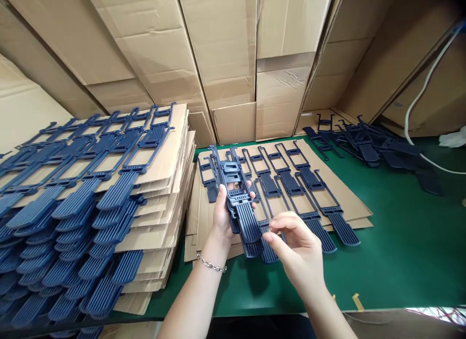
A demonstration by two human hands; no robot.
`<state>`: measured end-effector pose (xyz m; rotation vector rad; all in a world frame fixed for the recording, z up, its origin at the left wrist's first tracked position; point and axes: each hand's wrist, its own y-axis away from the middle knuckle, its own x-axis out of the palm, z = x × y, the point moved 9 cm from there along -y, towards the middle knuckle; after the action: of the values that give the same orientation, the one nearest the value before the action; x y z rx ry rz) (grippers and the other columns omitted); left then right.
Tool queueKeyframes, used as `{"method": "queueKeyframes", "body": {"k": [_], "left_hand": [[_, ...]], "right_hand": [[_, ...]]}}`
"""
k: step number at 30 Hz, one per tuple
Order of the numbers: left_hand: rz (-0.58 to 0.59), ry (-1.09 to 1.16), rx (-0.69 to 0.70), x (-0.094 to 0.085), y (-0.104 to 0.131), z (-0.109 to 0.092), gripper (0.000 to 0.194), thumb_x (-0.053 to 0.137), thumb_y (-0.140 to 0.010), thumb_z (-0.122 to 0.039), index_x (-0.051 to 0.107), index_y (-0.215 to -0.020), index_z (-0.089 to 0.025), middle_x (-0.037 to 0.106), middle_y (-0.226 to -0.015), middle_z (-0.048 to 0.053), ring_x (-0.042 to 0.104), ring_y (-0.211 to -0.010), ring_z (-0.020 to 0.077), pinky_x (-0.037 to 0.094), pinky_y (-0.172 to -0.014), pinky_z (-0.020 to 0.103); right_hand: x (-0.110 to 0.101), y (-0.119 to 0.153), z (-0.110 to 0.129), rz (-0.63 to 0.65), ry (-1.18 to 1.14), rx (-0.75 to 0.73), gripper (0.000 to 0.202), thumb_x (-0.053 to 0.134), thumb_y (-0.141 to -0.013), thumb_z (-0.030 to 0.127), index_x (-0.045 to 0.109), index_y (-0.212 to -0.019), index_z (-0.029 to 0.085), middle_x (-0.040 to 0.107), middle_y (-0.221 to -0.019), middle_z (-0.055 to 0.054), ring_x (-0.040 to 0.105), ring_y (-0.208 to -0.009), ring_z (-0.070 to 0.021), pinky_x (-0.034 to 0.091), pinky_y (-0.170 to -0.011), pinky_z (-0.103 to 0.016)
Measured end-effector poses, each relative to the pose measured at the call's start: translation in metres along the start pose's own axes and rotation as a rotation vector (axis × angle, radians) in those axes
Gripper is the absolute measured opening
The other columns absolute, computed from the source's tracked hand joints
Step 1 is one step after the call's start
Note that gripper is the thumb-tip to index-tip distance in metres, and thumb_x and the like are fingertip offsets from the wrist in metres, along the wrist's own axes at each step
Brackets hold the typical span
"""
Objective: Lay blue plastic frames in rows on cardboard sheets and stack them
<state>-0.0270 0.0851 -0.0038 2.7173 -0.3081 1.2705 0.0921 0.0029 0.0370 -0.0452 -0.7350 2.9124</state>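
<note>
My left hand [224,217] is wrapped round several dark blue plastic brackets [242,198], stacked together and held tilted above the cardboard. Each bracket has an open frame at one end and a ribbed, rounded tongue at the other. Close to the tongues' right edge is my right hand [300,251], thumb and forefinger nearly together in a pinch; whatever may be between them is too small to tell. Under the hands, more of these brackets [309,181] lie in a row on cardboard sheets [349,203], partly hidden by the held ones.
On the left rises a tall stack of cardboard layers [160,222] loaded with blue brackets [116,191]. A loose pile of dark parts [367,140] lies at the back right of the green table [400,242]. Cardboard walls [225,47] stand behind; a white cable [418,98] hangs at right.
</note>
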Motion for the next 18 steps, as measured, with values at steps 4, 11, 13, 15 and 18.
{"method": "queueKeyframes", "body": {"k": [4,11,13,15,18], "left_hand": [[0.052,0.019,-0.033,0.006,0.002,0.003,0.046,0.057,-0.072,-0.057,0.06,-0.098,-0.019,0.059,-0.091,0.006,0.059,-0.064,0.0133,0.05,-0.052,0.023],[0.091,0.018,-0.051,0.004,0.003,0.004,0.046,0.054,-0.075,-0.056,0.06,-0.101,-0.018,0.061,-0.091,0.006,0.06,-0.067,0.0138,0.051,-0.056,0.024],[0.094,0.025,-0.033,0.002,0.003,0.003,0.046,0.056,-0.075,-0.053,0.059,-0.102,-0.016,0.06,-0.097,0.007,0.061,-0.07,0.0146,0.052,-0.06,0.025],[0.091,0.015,-0.032,0.001,0.003,0.004,0.049,0.059,-0.073,-0.053,0.059,-0.103,-0.015,0.061,-0.096,0.008,0.062,-0.073,0.0166,0.052,-0.062,0.027],[0.071,-0.015,-0.047,0.0,0.003,0.007,0.051,0.062,-0.071,-0.052,0.058,-0.103,-0.013,0.063,-0.091,0.009,0.063,-0.076,0.0205,0.052,-0.068,0.033]], "right_hand": [[-0.001,0.001,0.0,-0.002,-0.02,-0.02,0.011,0.063,-0.076,0.016,0.055,-0.083,0.021,0.05,-0.08,-0.002,0.051,-0.075,-0.0134,0.044,-0.065,-0.027],[0.005,-0.001,0.002,-0.005,0.028,-0.06,0.006,0.058,-0.079,0.015,0.054,-0.079,0.02,0.052,-0.077,-0.001,0.052,-0.075,-0.0128,0.043,-0.065,-0.025],[0.007,-0.002,0.002,-0.006,0.098,-0.047,0.009,0.053,-0.082,0.016,0.052,-0.074,0.019,0.053,-0.075,0.0,0.052,-0.073,-0.0114,0.042,-0.064,-0.024],[0.009,-0.003,0.0,0.003,0.21,-0.024,0.005,0.052,-0.083,0.016,0.054,-0.08,0.02,0.055,-0.079,0.0,0.052,-0.073,-0.0104,0.043,-0.064,-0.022],[0.014,-0.002,-0.01,0.072,0.339,0.06,0.028,0.057,-0.08,0.025,0.053,-0.108,0.024,0.057,-0.098,-0.002,0.054,-0.081,-0.0116,0.046,-0.065,-0.023]]}}
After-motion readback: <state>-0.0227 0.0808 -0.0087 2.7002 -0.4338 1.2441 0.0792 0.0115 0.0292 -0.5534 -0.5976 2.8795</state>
